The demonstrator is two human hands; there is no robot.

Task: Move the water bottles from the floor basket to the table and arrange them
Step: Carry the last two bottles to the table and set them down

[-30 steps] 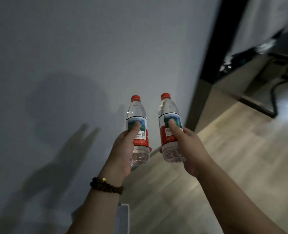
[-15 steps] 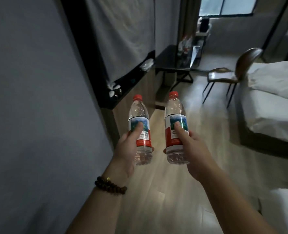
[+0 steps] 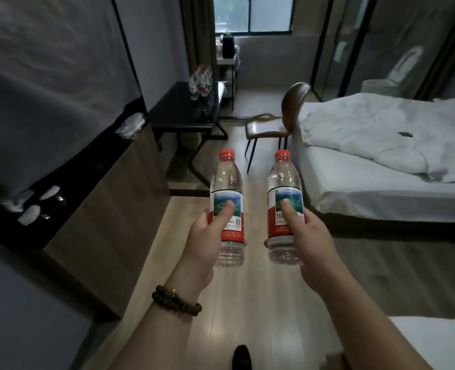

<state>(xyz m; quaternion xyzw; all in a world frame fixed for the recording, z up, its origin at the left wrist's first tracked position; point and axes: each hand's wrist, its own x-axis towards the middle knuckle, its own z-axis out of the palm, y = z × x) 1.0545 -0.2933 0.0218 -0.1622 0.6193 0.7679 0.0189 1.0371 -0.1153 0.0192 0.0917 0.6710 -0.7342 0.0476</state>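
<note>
left hand (image 3: 205, 241): curled round the lower half of the left bottle (image 3: 227, 182). Thumb lies up the front over the label; the other fingers wrap behind and are mostly hidden.
right hand (image 3: 309, 244): same grip on the right bottle (image 3: 285, 180), thumb up the label, fingers round the back.
left bottle: upright, red cap up. Neck and cap stand above the thumb tip, clear base pokes out below the fingers.
right bottle: upright, cap above the thumb, base below the fingers.
bottle gap: side by side, about level, apart, not touching.
table (image 3: 178, 113): dark, well beyond the fingertips, up and left of the left thumb.
bottles on table (image 3: 201, 81): red-capped cluster at the far end, count unclear.
chair (image 3: 274, 121): brown, beyond the right thumb, between table and bed (image 3: 381, 161).
bed: white, right of the right hand.
bracelet (image 3: 175, 300): dark beads on the left wrist.
floor (image 3: 234, 303): light wood, under both hands.
</note>
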